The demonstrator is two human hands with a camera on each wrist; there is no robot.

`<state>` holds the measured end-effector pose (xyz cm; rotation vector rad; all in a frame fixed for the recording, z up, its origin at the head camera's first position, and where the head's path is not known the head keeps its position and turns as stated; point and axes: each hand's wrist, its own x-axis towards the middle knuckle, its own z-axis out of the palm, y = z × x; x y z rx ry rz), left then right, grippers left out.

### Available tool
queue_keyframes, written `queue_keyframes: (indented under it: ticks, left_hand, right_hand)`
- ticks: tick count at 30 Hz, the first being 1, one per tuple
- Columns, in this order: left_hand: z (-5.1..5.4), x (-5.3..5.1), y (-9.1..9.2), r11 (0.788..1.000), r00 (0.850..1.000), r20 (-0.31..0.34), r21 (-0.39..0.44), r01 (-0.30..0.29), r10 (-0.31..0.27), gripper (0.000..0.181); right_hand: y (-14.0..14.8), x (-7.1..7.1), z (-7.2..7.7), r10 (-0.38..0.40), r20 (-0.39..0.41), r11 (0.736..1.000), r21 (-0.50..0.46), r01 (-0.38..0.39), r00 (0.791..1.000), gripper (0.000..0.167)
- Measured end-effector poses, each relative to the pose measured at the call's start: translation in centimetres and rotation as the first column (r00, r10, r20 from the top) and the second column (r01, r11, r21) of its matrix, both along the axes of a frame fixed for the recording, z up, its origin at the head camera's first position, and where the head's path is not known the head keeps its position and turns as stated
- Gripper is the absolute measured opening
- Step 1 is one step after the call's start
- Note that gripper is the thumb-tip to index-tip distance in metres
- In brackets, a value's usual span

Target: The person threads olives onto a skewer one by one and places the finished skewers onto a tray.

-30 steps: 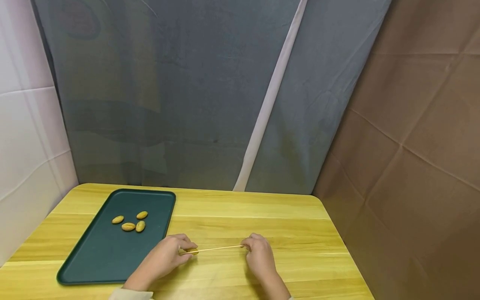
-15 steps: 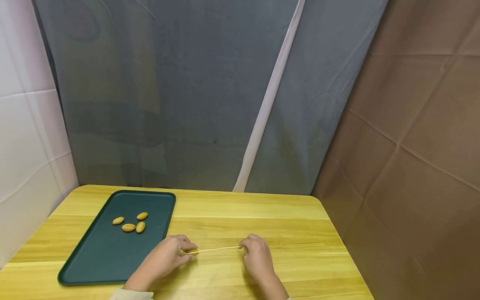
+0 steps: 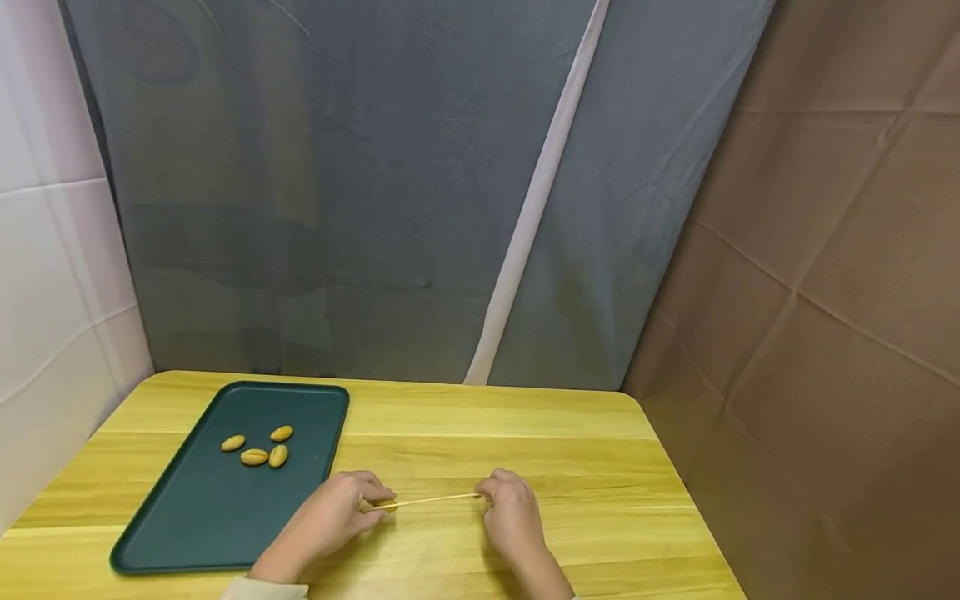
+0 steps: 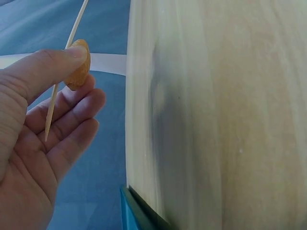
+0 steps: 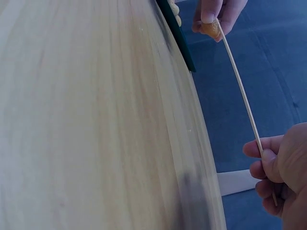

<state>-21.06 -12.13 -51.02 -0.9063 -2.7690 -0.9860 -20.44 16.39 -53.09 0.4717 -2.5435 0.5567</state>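
In the left wrist view, the left hand (image 4: 45, 110) pinches an orange-brown, nut-like piece (image 4: 80, 72) between thumb and fingers. A thin wooden skewer (image 4: 51, 108) runs along that piece, its pointed end showing beyond the thumb near the palm. The right hand (image 5: 283, 172) grips the skewer's other end between thumb and curled fingers in the right wrist view. Seen from the head, the skewer (image 3: 435, 499) spans between the left hand (image 3: 337, 517) and the right hand (image 3: 513, 517), above the table. Whether the skewer passes through the piece or beside it I cannot tell.
A dark green tray (image 3: 202, 517) lies on the left of the wooden table (image 3: 630, 500), with several similar brown pieces, one of them here (image 3: 254, 457). Grey cloth (image 3: 375, 208) hangs behind, brown cloth (image 3: 862, 333) on the right, white cloth (image 3: 60, 275) on the left.
The right hand has moved slightly left towards the left hand, and the visible stretch of skewer between them is a little shorter. The left hand has stayed nearly still, holding the same piece.
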Motion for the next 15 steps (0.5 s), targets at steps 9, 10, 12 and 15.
queue_keyframes:
  ticks: [9, 10, 12, 15]
  left_hand:
    - [-0.05, -0.01, 0.06, 1.0, 1.0, 0.009, -0.014, -0.003, 0.004, 0.018]
    - [-0.07, 0.0, 0.07, 1.0, 1.0, 0.007, -0.013, -0.003, 0.003, 0.018]
    - [-0.1, 0.03, 0.07, 1.0, 1.0, 0.001, -0.015, -0.001, 0.001, 0.018]
    - [-0.12, 0.06, 0.09, 1.0, 1.0, -0.001, -0.016, 0.006, -0.006, 0.018]
  right_hand:
    - [-0.48, -0.02, -0.18, -0.007, -0.003, 1.0, 0.011, 0.007, 1.0, 0.047]
    - [-0.51, -0.02, -0.26, -0.006, -0.007, 1.0, 0.011, 0.006, 1.0, 0.048]
    - [-0.58, -0.02, -0.39, -0.004, -0.01, 1.0, 0.006, 0.004, 1.0, 0.049]
    - [-0.64, -0.01, -0.54, -0.003, 0.001, 1.0, -0.004, 0.003, 1.0, 0.049]
